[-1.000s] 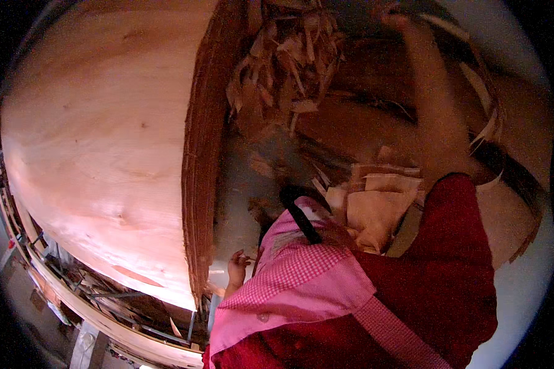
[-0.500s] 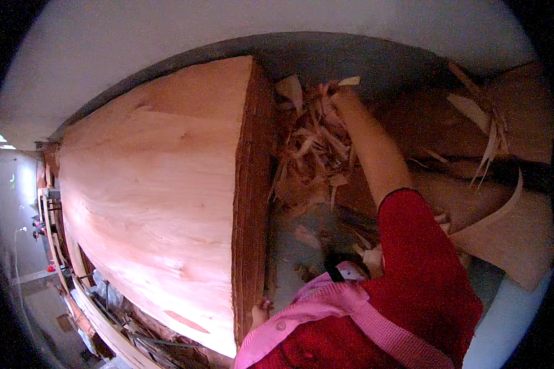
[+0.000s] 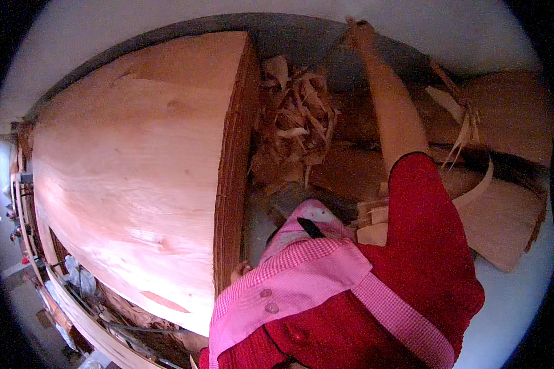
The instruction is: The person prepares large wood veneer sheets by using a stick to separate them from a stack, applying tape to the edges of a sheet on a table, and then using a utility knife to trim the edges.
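My right arm reaches far out over the wood scraps, and my right hand (image 3: pixel 359 38) is closed high up near the wall. A thin dark stick-like thing (image 3: pixel 324 58) slants from it down toward a heap of torn veneer strips (image 3: pixel 303 114); it is too dim to tell its kind. To my left stands a tall stack of pale wood veneer sheets (image 3: pixel 135 166) with a rough brown edge. My left hand (image 3: pixel 241 269) is low beside that edge, partly hidden by my pink apron. Its fingers look curled, and anything in them cannot be made out.
Larger veneer sheets (image 3: pixel 505 215) lie to the right, with splintered strips (image 3: pixel 466 129) on top. A grey wall (image 3: pixel 277 15) curves behind. Beyond the stack at lower left are a long pale board (image 3: pixel 83 317) and crumpled plastic (image 3: pixel 80 275).
My right hand has moved up and away from the heap, toward the wall. A pale strip beside it is gone from there. My body has leaned forward, and the view has shifted slightly.
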Motion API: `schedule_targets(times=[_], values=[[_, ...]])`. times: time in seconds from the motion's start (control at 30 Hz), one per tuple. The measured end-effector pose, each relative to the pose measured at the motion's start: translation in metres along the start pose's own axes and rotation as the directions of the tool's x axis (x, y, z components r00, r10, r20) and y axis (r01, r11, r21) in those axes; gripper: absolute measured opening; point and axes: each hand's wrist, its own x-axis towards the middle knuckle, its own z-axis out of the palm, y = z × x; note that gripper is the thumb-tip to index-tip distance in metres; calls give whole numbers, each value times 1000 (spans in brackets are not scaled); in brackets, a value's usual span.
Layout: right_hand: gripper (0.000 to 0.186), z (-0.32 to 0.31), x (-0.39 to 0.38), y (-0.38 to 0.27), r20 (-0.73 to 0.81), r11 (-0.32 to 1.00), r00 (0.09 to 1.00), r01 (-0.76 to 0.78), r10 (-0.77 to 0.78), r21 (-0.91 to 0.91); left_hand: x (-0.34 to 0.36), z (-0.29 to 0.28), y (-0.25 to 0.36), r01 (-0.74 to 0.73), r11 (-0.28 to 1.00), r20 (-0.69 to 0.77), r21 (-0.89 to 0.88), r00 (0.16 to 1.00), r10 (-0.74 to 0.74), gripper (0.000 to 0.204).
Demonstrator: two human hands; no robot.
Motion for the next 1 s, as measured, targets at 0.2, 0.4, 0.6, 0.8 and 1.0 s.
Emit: schedule_targets(times=[0.2,0.4,0.6,0.8,1.0], values=[[37,19,49,-10,-53,965,998,19,-34,-262,-13,27,74,-178,971,-36,161,982,186,22],[37,5,58,-8,-28,884,997,54,-76,-465,11,51,89,-55,980,134,191,991,30,27],[37,-22,23,-10,2,768,977,168,-212,-618,14,63,84,-226,964,4,139,974,228,30],[37,-6,-72,35,-59,665,946,179,-319,-725,-29,15,-27,-173,980,-226,-97,963,148,29],[37,134,-279,190,281,734,958,147,62,-664,-62,-12,-284,-280,872,-337,-401,930,144,32]])
